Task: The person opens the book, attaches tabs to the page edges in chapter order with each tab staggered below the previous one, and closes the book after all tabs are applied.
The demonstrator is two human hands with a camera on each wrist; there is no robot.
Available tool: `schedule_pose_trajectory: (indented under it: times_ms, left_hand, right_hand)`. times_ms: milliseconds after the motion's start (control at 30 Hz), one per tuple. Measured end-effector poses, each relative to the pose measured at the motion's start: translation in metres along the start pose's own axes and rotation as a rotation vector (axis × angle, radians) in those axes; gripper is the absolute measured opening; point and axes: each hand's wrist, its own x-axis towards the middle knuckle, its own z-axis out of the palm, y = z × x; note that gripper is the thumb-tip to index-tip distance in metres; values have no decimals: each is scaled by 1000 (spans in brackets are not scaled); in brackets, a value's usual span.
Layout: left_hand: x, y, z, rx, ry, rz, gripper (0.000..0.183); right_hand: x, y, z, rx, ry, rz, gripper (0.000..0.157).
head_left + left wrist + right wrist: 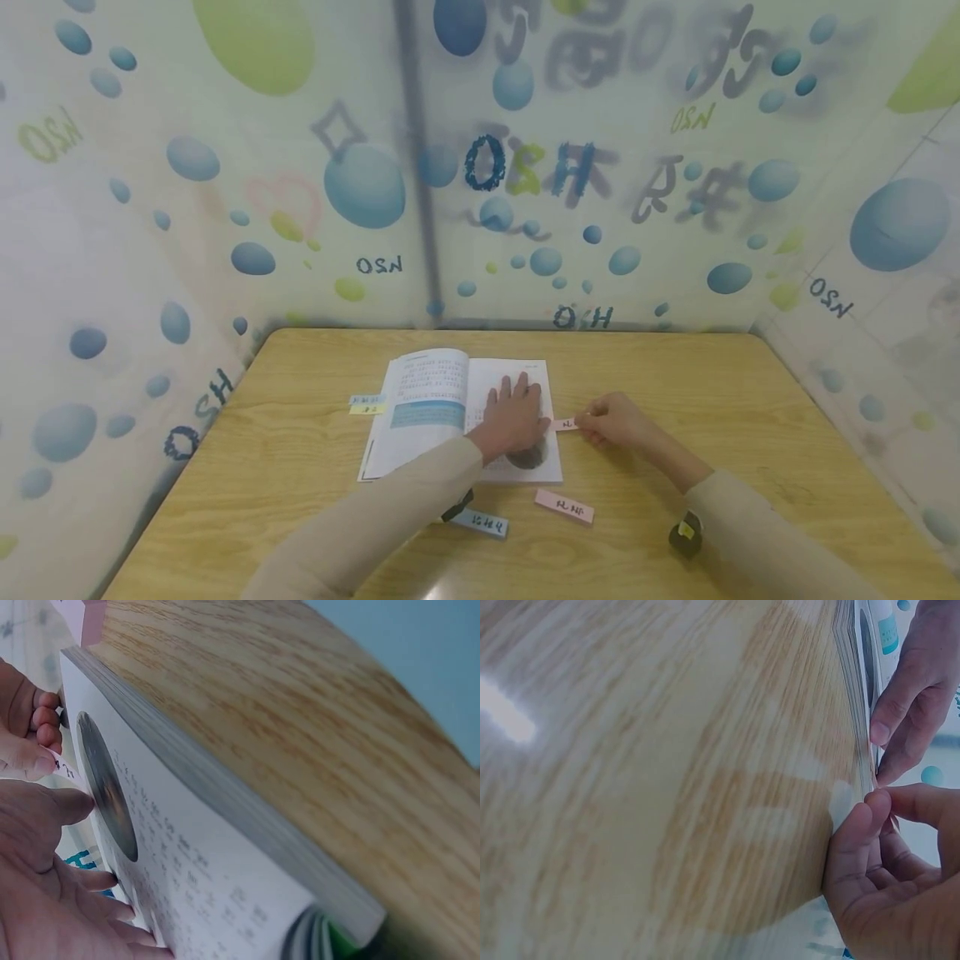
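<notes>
An open book (427,454) lies on the wooden table, its left page curling up. My left hand (513,421) rests with spread, straight fingers on the right page, partly over a dark round picture. At that page's outer edge, a pink sticky tab (566,424) with handwriting sticks out to the right. My right hand (617,421) pinches the tab's outer end between thumb and curled fingers. In the left wrist view, the tab (66,769) runs from the right thumb to the page edge, near the left thumb. The right wrist view shows the pinching fingertips (877,799) close by the book's edge.
A pink pad of sticky notes (565,506) and a blue pad (482,522), both with handwriting, lie in front of the book. Blue and yellow tabs (367,409) stick out from its left side. Patterned curtains (517,250) surround the table (660,367).
</notes>
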Motion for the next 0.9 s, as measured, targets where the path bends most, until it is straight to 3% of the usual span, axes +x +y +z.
schedule_pose_trajectory:
  times_ms: [500,767,900]
  left_hand:
    - [-1,0,0,37,1,19,64]
    - [-9,-2,-4,35,4,30,67]
    - [-16,-10,-6,-5,-23,41,73]
  right_hand:
    - [0,1,-2,-39,-7,-30,17]
    - [4,4,-3,-26,-3,-40,15]
    - [5,5,-4,-74,3,-47,15]
